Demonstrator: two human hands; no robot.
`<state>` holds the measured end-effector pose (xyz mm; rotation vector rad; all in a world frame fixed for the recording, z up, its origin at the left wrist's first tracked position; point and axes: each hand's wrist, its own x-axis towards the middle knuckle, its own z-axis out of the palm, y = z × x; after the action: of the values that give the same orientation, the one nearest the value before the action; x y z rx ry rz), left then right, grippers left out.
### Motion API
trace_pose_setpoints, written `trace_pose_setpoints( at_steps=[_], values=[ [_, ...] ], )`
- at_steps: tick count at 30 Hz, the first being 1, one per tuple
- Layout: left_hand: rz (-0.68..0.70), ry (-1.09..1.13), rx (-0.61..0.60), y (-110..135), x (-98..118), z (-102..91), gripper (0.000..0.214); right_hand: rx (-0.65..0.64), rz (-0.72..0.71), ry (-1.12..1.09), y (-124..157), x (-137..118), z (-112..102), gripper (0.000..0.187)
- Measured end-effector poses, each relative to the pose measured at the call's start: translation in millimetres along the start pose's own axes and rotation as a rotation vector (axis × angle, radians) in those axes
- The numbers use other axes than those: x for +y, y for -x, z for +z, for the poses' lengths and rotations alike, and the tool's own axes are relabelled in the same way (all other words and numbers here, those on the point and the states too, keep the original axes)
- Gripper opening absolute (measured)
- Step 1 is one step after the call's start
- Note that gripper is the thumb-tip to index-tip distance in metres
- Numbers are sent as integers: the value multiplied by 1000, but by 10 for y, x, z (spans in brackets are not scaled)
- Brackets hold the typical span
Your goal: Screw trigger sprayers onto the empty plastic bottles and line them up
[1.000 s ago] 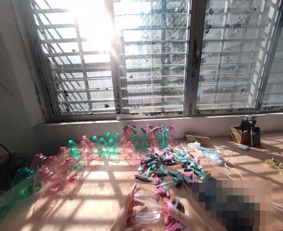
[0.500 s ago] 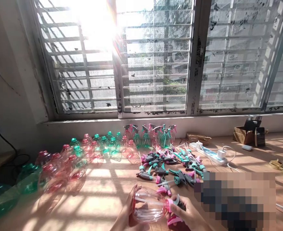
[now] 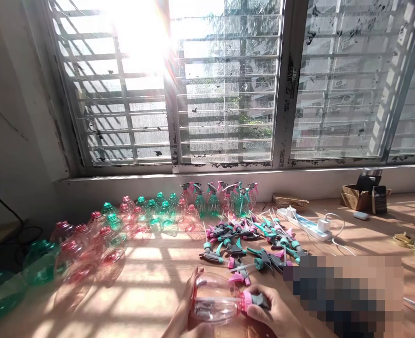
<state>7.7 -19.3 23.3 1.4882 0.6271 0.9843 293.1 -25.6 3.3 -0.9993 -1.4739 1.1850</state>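
Observation:
A clear pink spray bottle (image 3: 216, 300) lies on its side between my hands, low in the view. My left hand (image 3: 189, 305) is wrapped round its base end. At the neck, my right hand (image 3: 269, 307) grips the grey and pink spray head (image 3: 254, 299), whose white tube runs inside the bottle. Just beyond the bottle lies a pile of loose pink, teal and grey spray heads (image 3: 242, 232). Several open pink bottles (image 3: 112, 249) and green bottles (image 3: 154, 211) stand to the left.
Against the wall stand several bottles with spray heads fitted (image 3: 212, 199). A power strip (image 3: 309, 225) with white plugs and cables lies to the right, near a cardboard box (image 3: 353, 197). A blurred-out patch (image 3: 348, 291) hides the right front of the table.
The spray head has turned at the neck: its pink trigger, which pointed down toward me, no longer shows. Both hands keep their hold on the bottle.

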Motion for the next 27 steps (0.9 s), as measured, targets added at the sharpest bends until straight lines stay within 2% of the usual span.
trace_pose_setpoints(
  at_steps=[3,6,11,14,19,24,25,27],
  values=[
    [47,-95,40,-17,-53,-49,92,-36,-73,-50,-21,-33,13,56],
    [22,-57,57,-44,-81,-56,86,-46,-92,-110,-36,-67,33,50],
    [-56,57,65,-73,-124,-42,108,-30,-27,-33,-29,-40,24,49],
    [-66,-2,112,-64,-188,-73,113,-21,-7,-3,-25,14,-7,52],
    [-52,-67,145,-29,-252,-84,117,79,55,12,-21,61,-28,60],
    [-57,-118,150,14,-227,71,105,115,111,-263,-6,68,43,59],
    [-57,-125,133,22,-210,99,105,117,108,-305,2,57,48,58],
    [-42,-143,92,36,-155,128,120,103,92,-294,20,15,37,55]
  ],
)
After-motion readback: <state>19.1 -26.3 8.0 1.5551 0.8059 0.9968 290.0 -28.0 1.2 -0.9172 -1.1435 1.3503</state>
